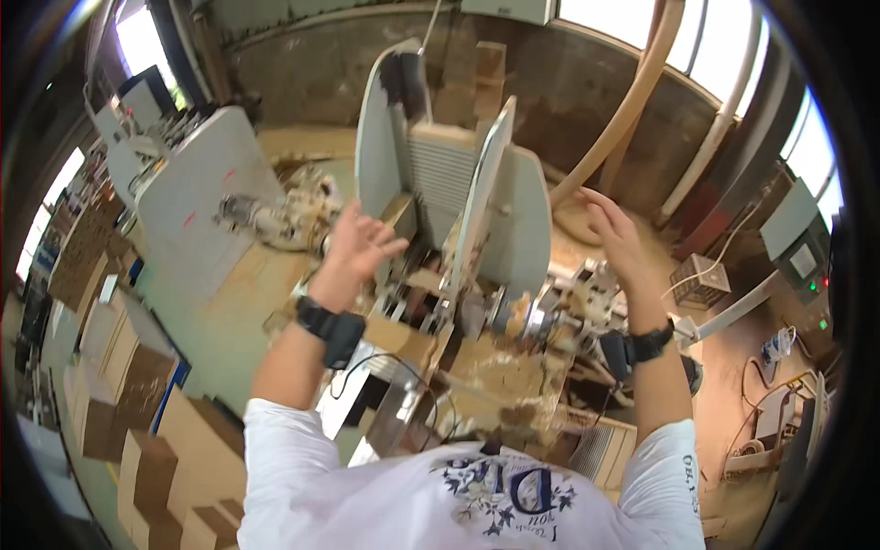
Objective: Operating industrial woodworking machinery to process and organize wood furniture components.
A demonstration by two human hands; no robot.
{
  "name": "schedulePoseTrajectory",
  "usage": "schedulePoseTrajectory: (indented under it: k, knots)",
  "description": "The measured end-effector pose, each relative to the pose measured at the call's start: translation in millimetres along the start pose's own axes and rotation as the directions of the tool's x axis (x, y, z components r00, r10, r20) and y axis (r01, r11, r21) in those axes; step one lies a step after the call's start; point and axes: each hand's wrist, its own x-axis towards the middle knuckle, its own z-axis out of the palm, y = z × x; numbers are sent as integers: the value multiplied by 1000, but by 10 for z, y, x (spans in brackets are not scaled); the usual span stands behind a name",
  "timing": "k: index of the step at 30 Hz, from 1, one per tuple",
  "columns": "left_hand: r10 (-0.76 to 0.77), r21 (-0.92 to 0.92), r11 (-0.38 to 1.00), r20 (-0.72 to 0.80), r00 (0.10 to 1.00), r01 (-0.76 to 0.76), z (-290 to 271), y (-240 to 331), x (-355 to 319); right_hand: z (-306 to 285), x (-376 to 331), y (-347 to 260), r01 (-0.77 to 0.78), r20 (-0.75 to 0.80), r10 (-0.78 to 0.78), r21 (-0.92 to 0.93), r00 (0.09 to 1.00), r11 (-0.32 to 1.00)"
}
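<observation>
My left hand (360,246) is raised in front of a tall pale-grey panel (378,137), fingers spread, with nothing in it. My right hand (616,234) is held up beside another rounded pale panel (521,211), its fingers stretched out and holding nothing. Between the hands stands a dusty woodworking machine, with a thin upright panel (481,192) in its middle and a ridged grey slatted surface (438,179) behind. Below my hands is a metal spindle unit (532,319) coated in sawdust. Neither hand visibly touches the machine. Each wrist wears a black strapped box.
Cut wooden blocks (137,367) are stacked at the left. A large pale board (206,202) stands behind them, beside another spindle unit (275,215). A thick beige hose (632,96) comes down at the back right. A control box (807,261) and a crate (699,280) are at the right.
</observation>
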Motion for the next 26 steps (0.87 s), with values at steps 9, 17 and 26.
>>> schedulePoseTrajectory:
  k: [9,17,26]
  knots:
    - [452,18,890,77,888,-455,139,979,-2623,319,-1627,979,-413,338,403,-44,851,910]
    - [244,206,958,-219,945,-199,-1359,-442,-3315,855,-2588,1604,-465,486,441,-79,755,882]
    - [-95,505,782,-482,871,365,-3203,-1455,-3416,669,-3750,2047,-504,404,627,-375,666,778]
